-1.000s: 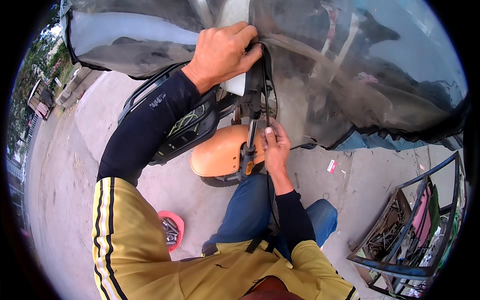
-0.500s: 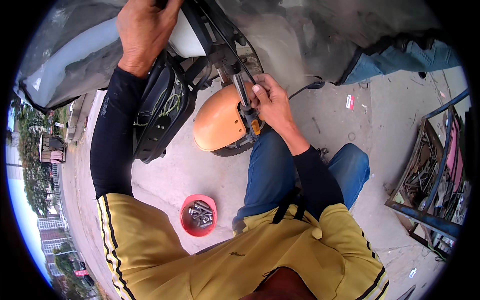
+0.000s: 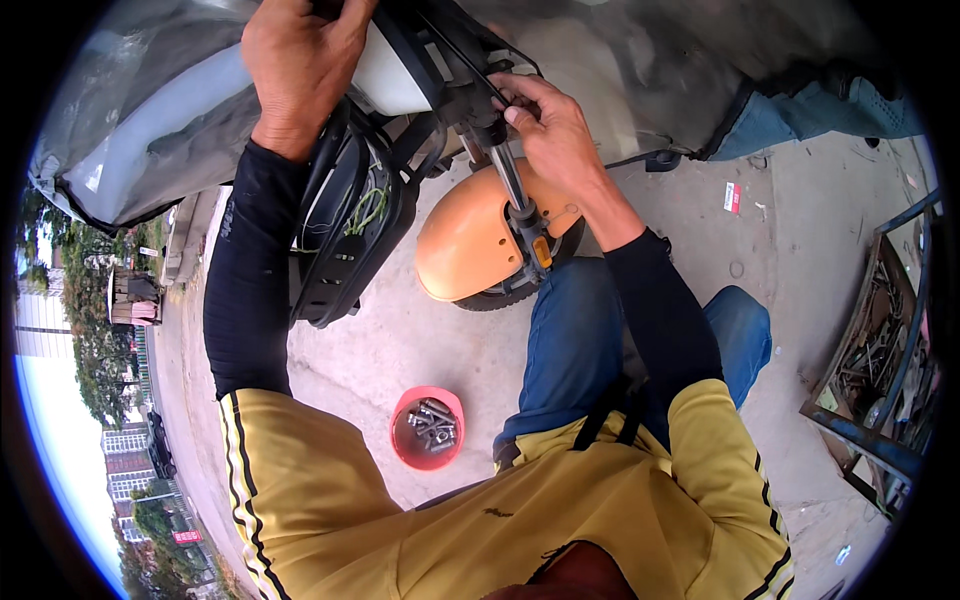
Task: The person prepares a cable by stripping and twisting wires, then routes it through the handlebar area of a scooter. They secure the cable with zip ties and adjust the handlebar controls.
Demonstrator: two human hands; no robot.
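My right hand (image 3: 555, 125) pinches a black cable (image 3: 462, 58) between thumb and fingers, beside the top of a shiny front fork tube (image 3: 510, 180). Below it, an orange mudguard (image 3: 465, 240) covers the front wheel (image 3: 500, 297), with an amber reflector (image 3: 542, 250) on the fork leg. Up at the top edge my left hand (image 3: 305, 65) is closed around something dark; its fingertips and most of what it grips are cut off. A white panel (image 3: 395, 72) of the vehicle lies between the hands. Under my left wrist hangs a black slotted rack (image 3: 350, 240) with green cord.
On the concrete ground stands a pink bowl-shaped container (image 3: 455, 448) holding metal sockets. A blue-framed metal bin (image 3: 870, 430) of tools and scrap is at the far right. A grey cover (image 3: 160, 130) with blue cloth (image 3: 800, 120) drapes over the vehicle. My knees flank the wheel's right side.
My right hand has moved up from beside the fork tube, near the mudguard, to the cable higher up. My left hand stays closed at the top edge. The whole view has shifted slightly.
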